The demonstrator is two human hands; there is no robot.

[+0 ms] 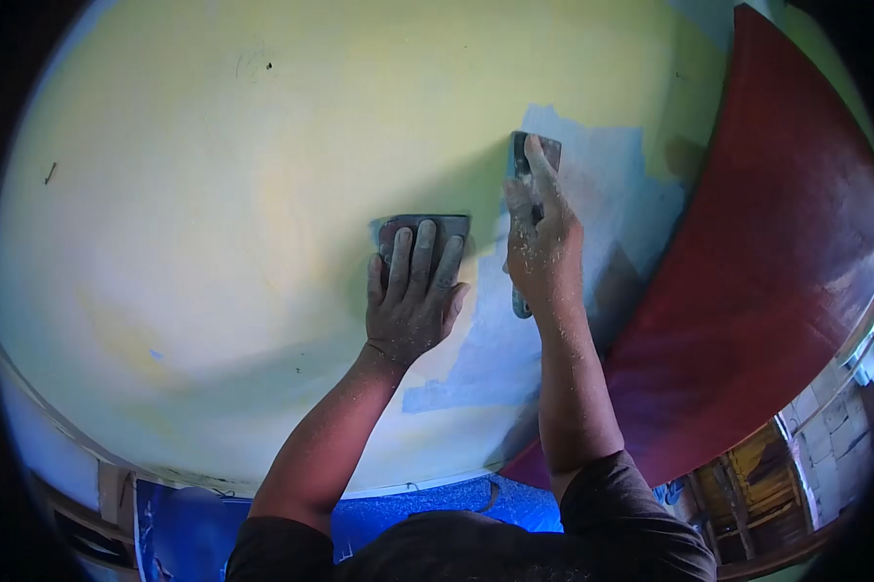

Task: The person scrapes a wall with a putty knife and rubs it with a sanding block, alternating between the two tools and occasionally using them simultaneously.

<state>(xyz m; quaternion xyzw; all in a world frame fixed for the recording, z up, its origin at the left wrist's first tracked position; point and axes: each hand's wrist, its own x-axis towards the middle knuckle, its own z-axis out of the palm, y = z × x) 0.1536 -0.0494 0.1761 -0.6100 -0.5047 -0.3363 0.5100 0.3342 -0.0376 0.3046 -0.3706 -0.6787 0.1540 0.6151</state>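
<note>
My left hand [413,296] holds a dark rectangular plate [395,233] against the pale yellow painted surface [223,194]. Its fingers lie spread along the plate, and the thumb points out to the right. To the right and slightly higher, my right hand [546,242] is wrapped around a putty knife [521,303]. The knife's blade end points up, with one finger stretched along it, and the handle's end sticks out below the palm. A bluish-grey patch [485,364] covers the surface around and below this hand. Pale dust coats both hands and forearms.
A large dark red panel [747,262] curves along the right side, close to my right arm. Below the surface's lower edge lies blue sheeting [194,529]. Wooden boards [762,475] and a grey block wall [834,432] show at lower right.
</note>
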